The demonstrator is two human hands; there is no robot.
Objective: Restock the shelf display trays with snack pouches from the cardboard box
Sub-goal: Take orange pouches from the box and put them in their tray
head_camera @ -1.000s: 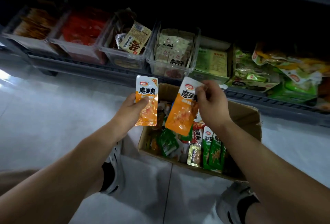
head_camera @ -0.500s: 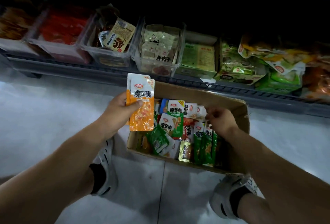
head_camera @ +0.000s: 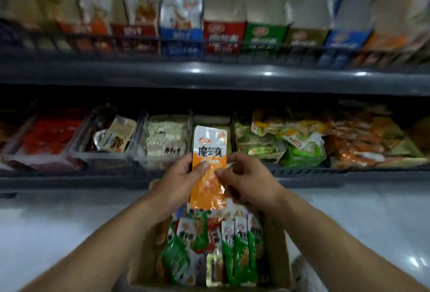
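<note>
Orange snack pouch was held upright at frame centre, above the cardboard box; left hand gripped its left edge, right hand pinched its right edge. Display trays behind appeared part-filled. The box held many pouches; restocking judged largely outstanding

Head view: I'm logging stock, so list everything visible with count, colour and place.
Orange pouch: at least one, orange and white, held upright above the box.
Box: one, brown cardboard, on the floor under the grips.
Boxed pouches: many, green, red, white, in the box.
Trays: at least four, clear, lower shelf, left and centre.
Loose bags: a heap, green and orange, lower shelf, right.
Upper packs: a row, red, blue, green, orange, blurred, upper shelf.
Floor: pale tiles, around the box.
Left grip: one, bare, holds the pouch's left edge.
Right grip: one, bare, pinches its right edge.
</note>
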